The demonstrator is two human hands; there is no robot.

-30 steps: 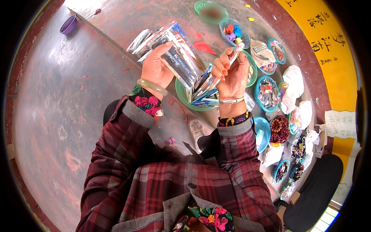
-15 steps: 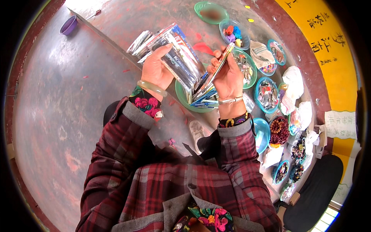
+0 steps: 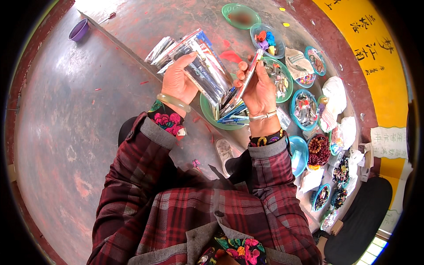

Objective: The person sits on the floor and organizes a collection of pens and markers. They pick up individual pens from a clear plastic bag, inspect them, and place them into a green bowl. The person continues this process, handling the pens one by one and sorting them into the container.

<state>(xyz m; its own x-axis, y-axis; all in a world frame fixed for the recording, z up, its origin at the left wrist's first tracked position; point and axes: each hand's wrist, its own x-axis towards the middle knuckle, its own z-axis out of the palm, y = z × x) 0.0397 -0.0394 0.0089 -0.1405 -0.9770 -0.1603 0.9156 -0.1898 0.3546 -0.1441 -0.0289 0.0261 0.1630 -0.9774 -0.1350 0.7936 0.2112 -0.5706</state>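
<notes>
Through the head camera I have both hands near the middle of the frame. My left hand (image 3: 179, 81), left of centre, has its grip closed on a clear plastic packet (image 3: 207, 73), thumb across the front and the fingers hidden behind. The packet is tilted, its top toward the upper centre of the frame; I can make out dark, long shapes inside but not what they are. A silvery packet (image 3: 160, 49) sticks out behind it to the left, and I cannot tell whether that same grip has hold of it.

My right hand (image 3: 260, 93), right of centre, has its grip nearly closed, pinching a slim pen (image 3: 250, 74) between thumb and fingers. The pen slants, its upper end leaning right.

Between and just below my hands a green tub (image 3: 206, 109) sits on the floor (image 3: 79, 132), holding loose pens (image 3: 236, 114), several of them blue; the packet partly covers it. Right of my right hand I see a green bowl (image 3: 286, 90) of small items, with a blue basket (image 3: 293, 115) below it. A purple bowl (image 3: 78, 31) lies at the upper left.
</notes>
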